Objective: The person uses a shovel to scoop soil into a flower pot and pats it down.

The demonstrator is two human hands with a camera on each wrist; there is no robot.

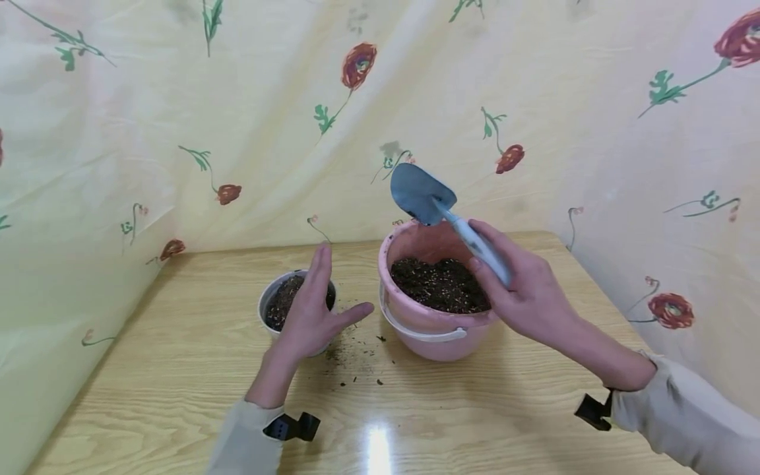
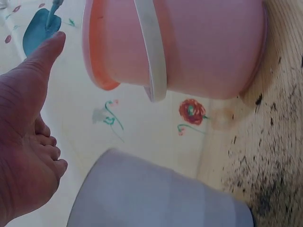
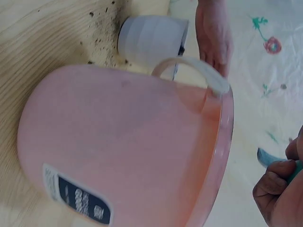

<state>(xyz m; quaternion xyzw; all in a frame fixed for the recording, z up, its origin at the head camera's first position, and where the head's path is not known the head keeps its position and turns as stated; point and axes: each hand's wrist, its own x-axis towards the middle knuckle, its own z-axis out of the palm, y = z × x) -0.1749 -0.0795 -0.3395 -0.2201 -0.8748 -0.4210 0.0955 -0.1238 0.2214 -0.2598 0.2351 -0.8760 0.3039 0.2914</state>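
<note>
My right hand [image 1: 528, 284] grips the pale handle of a blue garden trowel [image 1: 418, 191], its blade raised above the back rim of a pink bucket [image 1: 439, 343]. Dark soil [image 1: 442, 284] lies inside the bucket. To the left, my left hand [image 1: 311, 310] is held over a small white pot [image 1: 267, 297] with its fingers straight and thumb spread. Soil [image 1: 285, 300] fills much of that pot, partly hidden by the hand. In the left wrist view the hand holds nothing above the pot [image 2: 156, 194].
Loose soil crumbs [image 1: 350, 353] are scattered on the wooden table [image 1: 178, 369] between pot and bucket. The bucket's white handle [image 1: 427, 335] hangs down its front. A flowered cloth [image 1: 267, 132] hangs behind the table and along its sides.
</note>
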